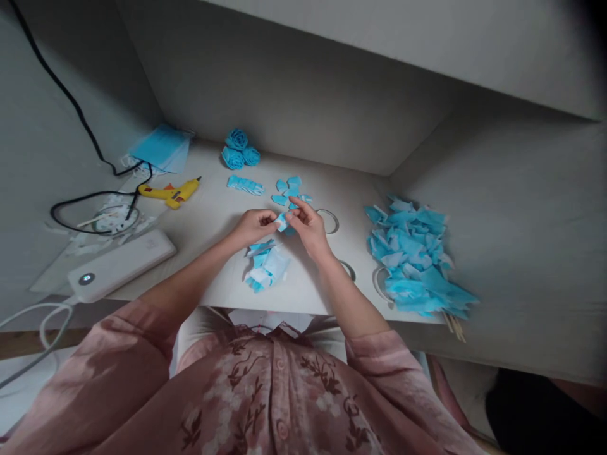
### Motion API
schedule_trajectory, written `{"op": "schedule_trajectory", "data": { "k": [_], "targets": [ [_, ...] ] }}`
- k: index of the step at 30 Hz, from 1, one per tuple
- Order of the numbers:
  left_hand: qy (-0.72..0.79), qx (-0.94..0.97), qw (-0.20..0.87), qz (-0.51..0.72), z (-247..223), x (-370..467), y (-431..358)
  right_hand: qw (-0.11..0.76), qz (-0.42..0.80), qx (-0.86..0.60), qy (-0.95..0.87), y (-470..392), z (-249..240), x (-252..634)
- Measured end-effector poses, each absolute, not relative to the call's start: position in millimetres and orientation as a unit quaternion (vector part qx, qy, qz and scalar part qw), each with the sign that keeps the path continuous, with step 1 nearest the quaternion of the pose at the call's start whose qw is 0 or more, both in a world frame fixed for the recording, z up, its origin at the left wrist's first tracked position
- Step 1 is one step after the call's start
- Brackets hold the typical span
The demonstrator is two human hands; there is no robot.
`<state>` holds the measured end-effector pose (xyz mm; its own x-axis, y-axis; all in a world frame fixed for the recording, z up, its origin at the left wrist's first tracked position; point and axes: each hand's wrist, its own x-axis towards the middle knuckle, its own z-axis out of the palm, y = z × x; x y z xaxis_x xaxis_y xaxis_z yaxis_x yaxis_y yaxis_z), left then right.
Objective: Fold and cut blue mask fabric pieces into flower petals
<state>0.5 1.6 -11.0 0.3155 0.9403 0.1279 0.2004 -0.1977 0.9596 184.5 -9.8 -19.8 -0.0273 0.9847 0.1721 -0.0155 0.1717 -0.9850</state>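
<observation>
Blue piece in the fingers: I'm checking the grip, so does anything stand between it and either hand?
Nothing visible does. The left hand and right hand both touch the blue piece directly. The small pieces lie beyond it, not in between.

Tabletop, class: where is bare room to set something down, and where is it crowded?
Bare: between the yellow glue gun and the left hand, and between the back wall and the ring beside the right hand.
Crowded: around the hands, with blue pieces; the left end, with cord, scraps and power bank; the right end, with the blue heap.
</observation>
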Motion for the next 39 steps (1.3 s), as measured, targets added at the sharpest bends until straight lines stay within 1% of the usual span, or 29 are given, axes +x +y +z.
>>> {"op": "schedule_trajectory", "data": {
  "k": [12, 17, 20, 24, 31, 36, 39],
  "targets": [
    [0.430, 0.625, 0.482, 0.439, -15, -3, 8, 0.581, 0.439, -0.430, -0.534, -6, -23, 185],
    [0.421, 0.603, 0.490, 0.468, -10, -2, 7, 0.565, 0.473, -0.439, -0.515, -6, -20, 187],
    [0.418, 0.602, 0.484, 0.478, -8, -1, 7, 0.567, 0.467, -0.424, -0.530, -6, -21, 186],
    [0.420, 0.610, 0.482, 0.468, -6, -2, 8, 0.564, 0.448, -0.422, -0.551, -4, -23, 184],
    [0.402, 0.632, 0.484, 0.452, -4, -3, 6, 0.535, 0.450, -0.405, -0.589, -5, -26, 182],
    [0.395, 0.630, 0.491, 0.454, -8, 0, 5, 0.543, 0.466, -0.410, -0.566, -8, -21, 184],
    [0.388, 0.634, 0.494, 0.451, -10, 1, 3, 0.530, 0.465, -0.416, -0.574, -8, -20, 185]
  ]
}}
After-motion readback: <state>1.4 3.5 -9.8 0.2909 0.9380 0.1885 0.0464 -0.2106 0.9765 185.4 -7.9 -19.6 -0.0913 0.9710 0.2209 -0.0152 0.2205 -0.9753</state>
